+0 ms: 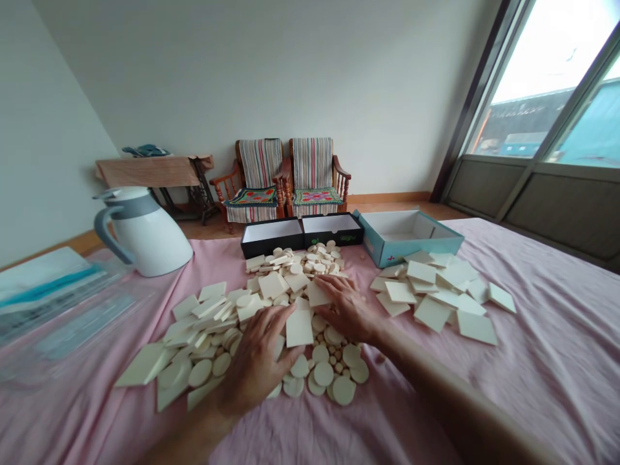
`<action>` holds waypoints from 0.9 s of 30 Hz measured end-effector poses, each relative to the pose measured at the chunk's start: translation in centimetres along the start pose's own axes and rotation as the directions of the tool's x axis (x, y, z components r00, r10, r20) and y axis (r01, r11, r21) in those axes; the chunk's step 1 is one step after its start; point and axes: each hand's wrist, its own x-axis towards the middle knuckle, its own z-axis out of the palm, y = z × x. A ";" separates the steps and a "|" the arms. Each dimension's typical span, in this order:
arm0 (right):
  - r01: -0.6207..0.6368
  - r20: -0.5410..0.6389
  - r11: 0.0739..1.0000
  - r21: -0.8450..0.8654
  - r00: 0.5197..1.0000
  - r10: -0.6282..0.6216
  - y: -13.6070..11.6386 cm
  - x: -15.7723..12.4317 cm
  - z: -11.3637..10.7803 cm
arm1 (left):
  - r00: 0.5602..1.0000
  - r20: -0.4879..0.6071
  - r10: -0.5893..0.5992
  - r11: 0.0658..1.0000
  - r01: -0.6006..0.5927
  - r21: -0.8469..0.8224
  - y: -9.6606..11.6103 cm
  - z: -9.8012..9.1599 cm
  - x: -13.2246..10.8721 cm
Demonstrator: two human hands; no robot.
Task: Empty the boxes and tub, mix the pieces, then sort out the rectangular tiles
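A heap of cream square tiles and round discs point(271, 303) lies on the pink cloth point(557, 361). My left hand point(259, 361) rests palm down on the heap, fingers spread, its fingertips beside a square tile point(299, 328). My right hand point(346, 307) lies flat over the discs just right of that tile, fingers stretched toward another square tile point(317, 294). Neither hand grips anything. A separate pile of larger square tiles point(436, 290) sits to the right.
Two black open boxes point(271, 236) point(334, 227) and a teal open box point(407, 236) stand behind the heap. A white jug point(140, 232) stands at the left, beside clear plastic packets point(53, 303). Two striped chairs point(285, 177) stand by the far wall.
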 end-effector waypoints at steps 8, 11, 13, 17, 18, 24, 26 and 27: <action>-0.165 -0.260 0.981 -0.106 0.956 0.133 1.5 -0.7 -2.1 | 0.999 -0.018 0.034 0.999 -0.033 0.006 -0.5 0.3 0.1; -0.484 -0.502 0.853 -0.196 0.797 0.337 4.5 -1.5 -5.0 | 0.999 -0.028 0.030 1.000 -0.030 0.003 -0.6 0.4 0.2; -0.667 -0.622 0.719 -0.196 0.651 0.434 6.7 -2.2 -6.9 | 0.999 -0.035 0.024 1.000 -0.024 0.000 -0.7 0.5 0.3; -0.757 -0.720 0.634 -0.159 0.528 0.450 9.6 -3.3 -8.4 | 0.999 -0.040 0.011 1.000 -0.012 -0.014 -0.5 0.5 0.4; -0.732 -0.720 0.664 -0.155 0.543 0.431 9.8 -3.3 -8.3 | 0.999 -0.040 0.007 1.000 -0.008 -0.018 -0.5 0.5 0.5; -0.367 -0.460 0.930 0.013 0.824 0.332 7.0 -2.0 -5.2 | 0.998 -0.065 0.001 1.000 -0.003 -0.029 -0.4 0.5 0.4; -0.263 -0.322 0.964 0.029 0.911 0.258 5.4 -1.5 -3.8 | 0.997 -0.071 -0.004 1.000 0.002 -0.030 -0.4 0.5 0.4; -0.222 -0.263 0.975 0.023 0.939 0.220 4.6 -1.4 -3.1 | 0.997 -0.072 -0.007 1.000 0.005 -0.030 -0.4 0.5 0.4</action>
